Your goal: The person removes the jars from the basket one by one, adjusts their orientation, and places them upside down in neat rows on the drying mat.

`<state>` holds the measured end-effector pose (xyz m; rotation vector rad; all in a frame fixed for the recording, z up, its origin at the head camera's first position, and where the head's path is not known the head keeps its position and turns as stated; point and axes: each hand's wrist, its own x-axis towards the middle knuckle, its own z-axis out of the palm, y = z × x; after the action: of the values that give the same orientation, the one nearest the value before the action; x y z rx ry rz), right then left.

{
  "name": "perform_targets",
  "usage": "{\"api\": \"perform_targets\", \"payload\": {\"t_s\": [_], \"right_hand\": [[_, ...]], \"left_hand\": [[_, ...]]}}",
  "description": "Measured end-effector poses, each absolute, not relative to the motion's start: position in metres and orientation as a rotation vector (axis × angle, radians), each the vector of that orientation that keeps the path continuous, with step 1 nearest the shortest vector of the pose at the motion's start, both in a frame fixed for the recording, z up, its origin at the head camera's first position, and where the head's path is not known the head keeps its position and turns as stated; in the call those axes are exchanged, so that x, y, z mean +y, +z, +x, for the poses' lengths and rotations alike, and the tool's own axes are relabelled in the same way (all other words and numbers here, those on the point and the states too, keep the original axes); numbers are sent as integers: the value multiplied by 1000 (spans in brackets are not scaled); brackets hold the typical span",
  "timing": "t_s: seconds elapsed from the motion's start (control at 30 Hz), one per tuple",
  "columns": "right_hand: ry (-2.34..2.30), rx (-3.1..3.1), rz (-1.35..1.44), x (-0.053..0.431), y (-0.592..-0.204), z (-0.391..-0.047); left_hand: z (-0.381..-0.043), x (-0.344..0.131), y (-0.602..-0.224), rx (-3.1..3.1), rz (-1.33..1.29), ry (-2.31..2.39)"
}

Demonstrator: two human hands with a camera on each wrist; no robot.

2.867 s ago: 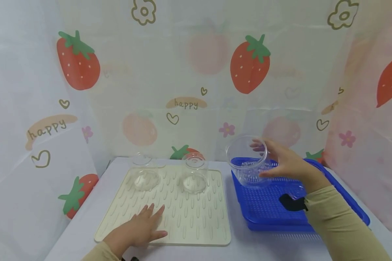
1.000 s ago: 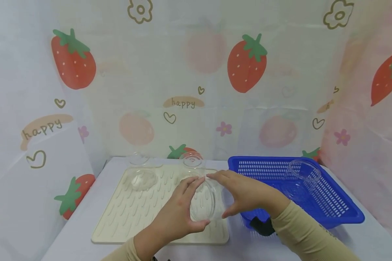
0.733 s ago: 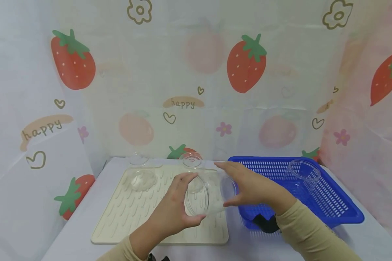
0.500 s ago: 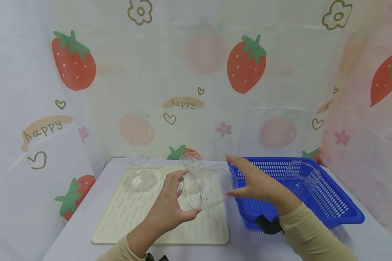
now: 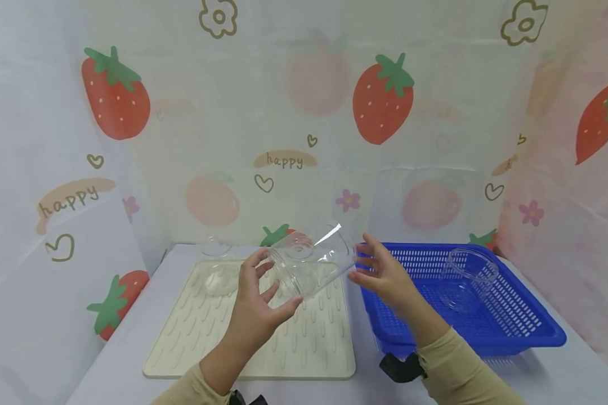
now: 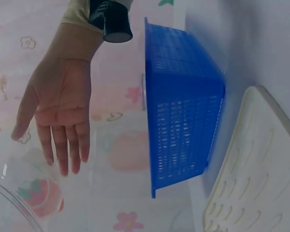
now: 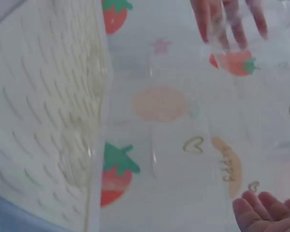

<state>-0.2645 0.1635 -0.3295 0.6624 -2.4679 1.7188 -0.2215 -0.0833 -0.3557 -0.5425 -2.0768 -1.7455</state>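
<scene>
1. the clear cup (image 5: 319,264) is cut off in the left wrist view.
2. it is held tilted midair, rim gripped between fingers and thumb of the left hand (image 5: 258,301).
3. near its base, the right hand (image 5: 387,281) is seen with fingers loosely extended; contact cannot be told.

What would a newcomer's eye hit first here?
Probably the blue perforated plastic basket, right of the cream rectangular mat in the head view. Next, the red strawberries printed on the pale fabric backdrop, then the tilted clear plastic cup in the left hand, near the centre.
</scene>
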Motion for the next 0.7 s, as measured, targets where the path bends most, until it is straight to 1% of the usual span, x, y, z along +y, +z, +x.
{"api": "perform_targets", "payload": {"t_s": [0.1,0.4,0.7], "right_hand": [[1887,-2397,644,154,-336,-263],[2352,-2029,720,130,-353,-260],[2609,-1677,775,110,-351,-251]], "left_hand": [[-223,-81,-355,-2024,-546,-1816],[-220,-74,-355,-1925,-562,-1888],[-216,-69,-359,-1860,-632,-1900]]}}
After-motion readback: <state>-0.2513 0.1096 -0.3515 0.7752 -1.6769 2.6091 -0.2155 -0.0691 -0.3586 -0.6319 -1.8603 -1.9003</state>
